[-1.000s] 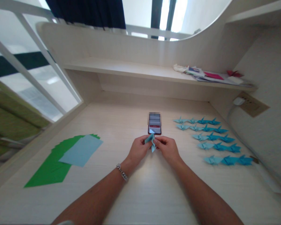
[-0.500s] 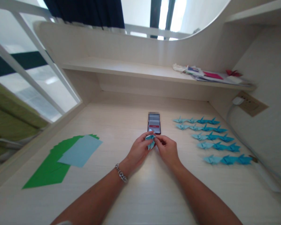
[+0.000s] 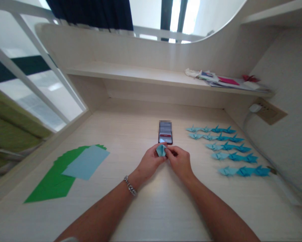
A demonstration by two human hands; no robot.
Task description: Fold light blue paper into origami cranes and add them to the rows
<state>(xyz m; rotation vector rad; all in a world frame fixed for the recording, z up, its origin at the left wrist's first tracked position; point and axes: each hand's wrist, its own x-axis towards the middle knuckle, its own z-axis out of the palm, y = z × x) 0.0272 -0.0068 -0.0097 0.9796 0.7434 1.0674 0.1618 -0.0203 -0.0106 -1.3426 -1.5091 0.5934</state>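
A small piece of folded light-blue paper is between my two hands, just in front of a phone on the desk. My left hand is closed around the paper from the left and below. At the paper's right edge, the thumb and finger of my right hand pinch it. Rows of folded paper cranes in pale to deeper blue stand to the right. A silver chain bracelet circles my left wrist.
Fanned green paper sheets lie on the left with a light-blue sheet on top. A shelf crosses the back, holding papers. A white cable runs from a wall socket down the right side.
The folded paper has been turned or reshaped between my fingers and now shows a flatter, rounder face. My left thumb has moved down off its front. Both arms have stayed in place.
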